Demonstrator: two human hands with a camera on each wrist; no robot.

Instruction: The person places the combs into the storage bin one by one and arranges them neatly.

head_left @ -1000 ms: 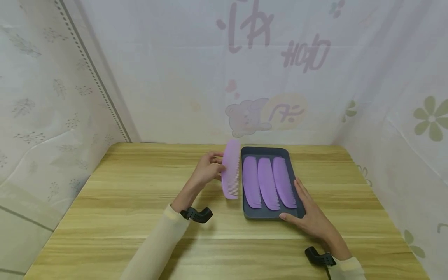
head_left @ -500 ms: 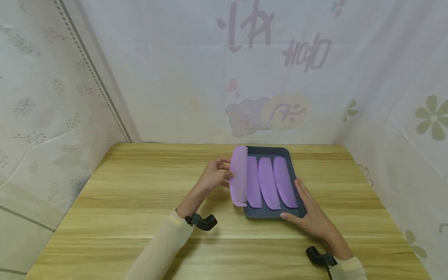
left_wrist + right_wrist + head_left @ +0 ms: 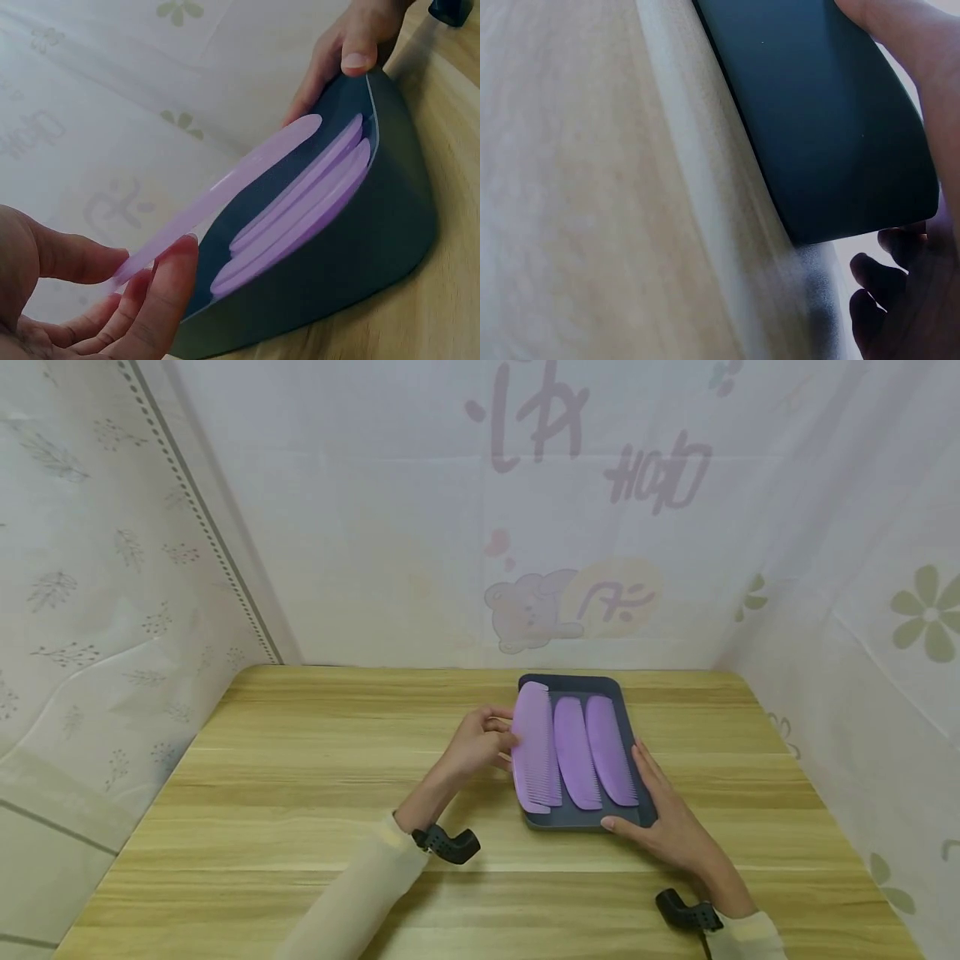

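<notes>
My left hand [image 3: 476, 747] pinches a light purple comb [image 3: 531, 743] by its spine, thumb on one face and fingers on the other. In the left wrist view this comb [image 3: 217, 191] is tilted over the dark tray [image 3: 337, 247], above the combs lying inside. From the head view it covers most of the leftmost comb in the tray. A middle comb [image 3: 576, 752] and a right comb [image 3: 610, 750] lie side by side, teeth to the right. My right hand [image 3: 671, 831] grips the tray's near right corner, thumb at the near rim and fingers along the right side.
The tray stands on a wood-grain table [image 3: 337, 718]. Behind it hangs a pale printed cloth [image 3: 375, 527], and similar cloth closes off both sides. A black camera [image 3: 450, 843] sits on the left wrist, another camera [image 3: 684, 910] on the right.
My left hand has carried the comb rightward and slightly nearer, from beside the tray to over its left part. My right hand stays at the tray's corner.
</notes>
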